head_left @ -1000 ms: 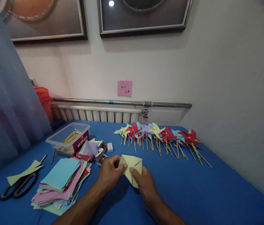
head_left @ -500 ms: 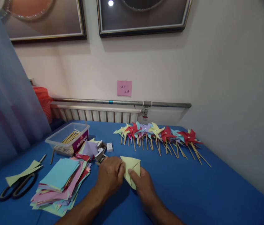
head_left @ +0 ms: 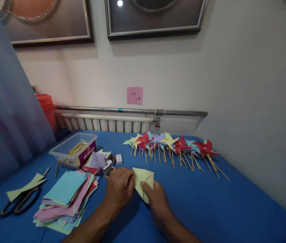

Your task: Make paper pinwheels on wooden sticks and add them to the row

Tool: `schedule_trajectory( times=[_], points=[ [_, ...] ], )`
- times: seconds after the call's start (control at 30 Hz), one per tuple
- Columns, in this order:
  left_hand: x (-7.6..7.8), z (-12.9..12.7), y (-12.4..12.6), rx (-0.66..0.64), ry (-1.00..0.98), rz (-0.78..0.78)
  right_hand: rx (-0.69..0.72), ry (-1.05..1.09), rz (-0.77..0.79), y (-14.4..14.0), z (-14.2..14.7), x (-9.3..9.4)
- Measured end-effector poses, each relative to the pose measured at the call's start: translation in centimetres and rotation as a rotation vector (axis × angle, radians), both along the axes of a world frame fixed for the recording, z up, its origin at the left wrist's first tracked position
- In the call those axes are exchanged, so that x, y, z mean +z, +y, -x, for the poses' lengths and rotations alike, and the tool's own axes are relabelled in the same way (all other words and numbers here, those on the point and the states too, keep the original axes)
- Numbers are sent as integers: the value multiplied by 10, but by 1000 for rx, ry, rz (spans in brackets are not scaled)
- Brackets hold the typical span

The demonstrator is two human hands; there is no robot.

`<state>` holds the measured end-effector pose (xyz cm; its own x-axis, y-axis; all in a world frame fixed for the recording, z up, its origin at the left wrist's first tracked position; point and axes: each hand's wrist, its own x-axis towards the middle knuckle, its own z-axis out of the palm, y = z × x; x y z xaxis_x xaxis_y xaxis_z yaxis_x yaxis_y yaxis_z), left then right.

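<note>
A pale yellow sheet of paper (head_left: 144, 177) with slits cut into it is held up between both hands over the blue cloth. My left hand (head_left: 120, 187) is closed at its left edge, fingers curled; what its fingertips do there is partly hidden. My right hand (head_left: 157, 197) pinches the lower right side, thumb lying on top of the paper. Just behind my left hand are small open boxes (head_left: 108, 168) of metal pins and a little white box (head_left: 119, 159). To the left lies a stack of coloured paper (head_left: 64, 189), light blue on top.
Scissors (head_left: 20, 204) with pale yellow paper strips (head_left: 26, 187) over them lie at far left. A clear plastic tub (head_left: 56, 152) holds wooden sticks. Several finished paper pinwheels (head_left: 168, 141) lie in a row at the back right, near the wall pipe (head_left: 183, 113).
Both hands and the yellow paper have shifted very slightly; the paper is a touch further right and up. Everything else stays in place.
</note>
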<state>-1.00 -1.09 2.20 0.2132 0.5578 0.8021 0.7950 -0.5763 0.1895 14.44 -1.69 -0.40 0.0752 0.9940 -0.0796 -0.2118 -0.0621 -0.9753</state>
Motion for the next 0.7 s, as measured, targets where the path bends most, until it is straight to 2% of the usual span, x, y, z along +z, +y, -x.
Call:
schedule_trajectory(
  times=[0.37, 0.7],
  points=[
    [7, 1, -2, -72, 24, -88, 31, 8, 21, -2, -1, 2],
    [8, 2, -4, -183, 108, -26, 31, 35, -3, -1, -3, 0]
  ],
)
